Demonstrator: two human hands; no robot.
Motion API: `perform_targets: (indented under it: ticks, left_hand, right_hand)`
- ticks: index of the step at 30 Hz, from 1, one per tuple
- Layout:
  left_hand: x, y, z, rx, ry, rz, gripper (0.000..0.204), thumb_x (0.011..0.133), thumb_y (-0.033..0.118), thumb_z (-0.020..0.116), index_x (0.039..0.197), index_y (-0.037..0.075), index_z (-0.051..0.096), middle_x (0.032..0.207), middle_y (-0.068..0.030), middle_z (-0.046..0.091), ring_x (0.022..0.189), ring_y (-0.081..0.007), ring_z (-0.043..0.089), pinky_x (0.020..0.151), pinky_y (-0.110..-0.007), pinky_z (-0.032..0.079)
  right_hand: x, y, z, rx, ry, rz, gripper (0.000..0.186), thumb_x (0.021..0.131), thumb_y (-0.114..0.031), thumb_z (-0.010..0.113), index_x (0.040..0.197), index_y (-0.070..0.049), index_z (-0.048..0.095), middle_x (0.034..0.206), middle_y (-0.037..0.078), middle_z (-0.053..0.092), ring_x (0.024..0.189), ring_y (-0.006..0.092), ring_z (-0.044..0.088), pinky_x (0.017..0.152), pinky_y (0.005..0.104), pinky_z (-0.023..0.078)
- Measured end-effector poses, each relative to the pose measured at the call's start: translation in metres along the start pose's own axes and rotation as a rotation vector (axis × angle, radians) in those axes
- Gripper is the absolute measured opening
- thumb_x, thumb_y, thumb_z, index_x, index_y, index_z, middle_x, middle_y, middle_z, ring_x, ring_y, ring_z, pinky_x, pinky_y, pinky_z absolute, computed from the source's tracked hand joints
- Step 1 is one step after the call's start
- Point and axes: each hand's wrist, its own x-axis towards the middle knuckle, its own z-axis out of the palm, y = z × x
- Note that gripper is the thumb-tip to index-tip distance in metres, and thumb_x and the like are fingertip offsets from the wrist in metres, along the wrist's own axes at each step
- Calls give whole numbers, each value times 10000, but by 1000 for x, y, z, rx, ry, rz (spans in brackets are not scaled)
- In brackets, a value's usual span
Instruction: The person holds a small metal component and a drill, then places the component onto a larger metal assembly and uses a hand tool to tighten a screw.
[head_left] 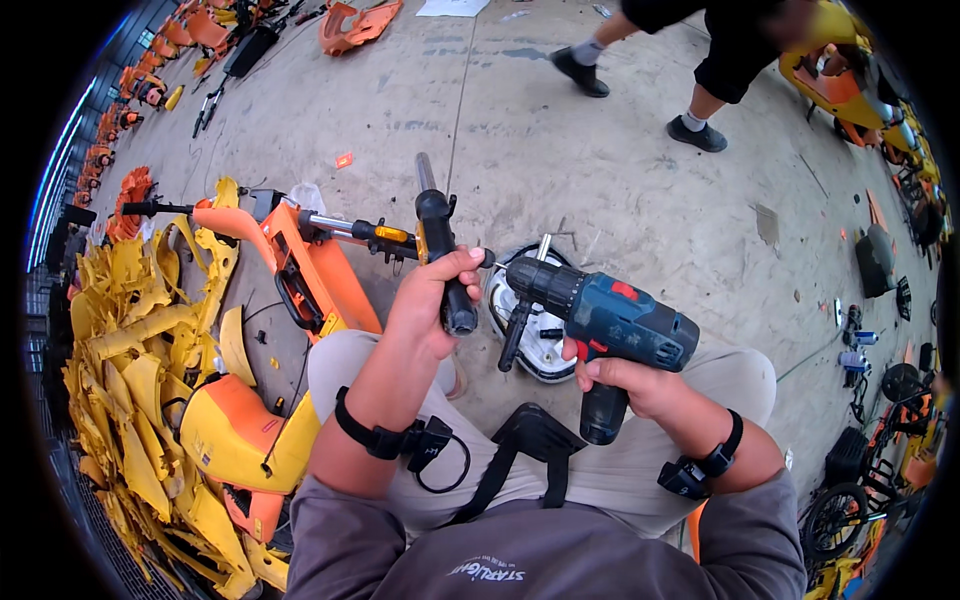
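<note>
My left hand (430,295) is closed around the black lower part of a handlebar tube (436,222), whose bare metal end points away from me. In my right hand (630,380) is a blue and black cordless drill (620,312), gripped by its handle with a finger by the red trigger. The drill's bit points left and meets a spot beside my left fingertips; whether it sits in a screw I cannot tell. Beneath the drill, a white tub with a dark rim (548,362) stands on the floor, holding metal and black parts.
To my left lies an orange scooter body (335,270) with its metal fork, beside a heap of yellow plastic panels (130,390). Ahead, a person (700,50) walks on the concrete floor (400,110). Cans (855,360) and a small wheel (835,520) lie right.
</note>
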Motion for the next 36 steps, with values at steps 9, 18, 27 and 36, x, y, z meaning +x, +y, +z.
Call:
perform_targets:
  ticks: [9, 18, 27, 36]
  left_hand:
    - [9, 9, -11, -77, 16, 20, 178, 874, 50, 681, 977, 11, 542, 788, -11, 557, 610, -48, 544, 529, -183, 501]
    - [12, 24, -28, -213, 126, 121, 204, 863, 34, 690, 964, 28, 513, 824, -35, 558, 632, -75, 577, 535, -220, 514]
    - [9, 10, -21, -161, 9, -149, 185, 879, 100, 697, 985, 30, 562, 891, -53, 603, 609, -62, 581, 509, -188, 499]
    - [4, 6, -12, -147, -50, -190, 193, 881, 105, 696, 976, 30, 545, 877, -60, 584, 619, -70, 571, 507, -199, 493]
  right_hand:
    - [-4, -4, 2, 303, 79, 9, 460, 741, -58, 612, 1192, -3, 534, 995, 134, 612, 708, 182, 583, 698, 356, 506]
    - [-16, 3, -19, 296, 67, -10, 411, 776, -56, 614, 1176, 1, 540, 1007, 121, 621, 737, 157, 592, 726, 310, 496]
    - [-13, 3, -13, 180, 5, -7, 352, 809, -54, 651, 1152, -30, 576, 1011, 92, 638, 740, 139, 606, 692, 288, 515]
    - [-15, 5, -12, 98, -26, -14, 322, 825, -39, 646, 1140, -30, 584, 1014, 78, 643, 746, 128, 609, 691, 273, 519]
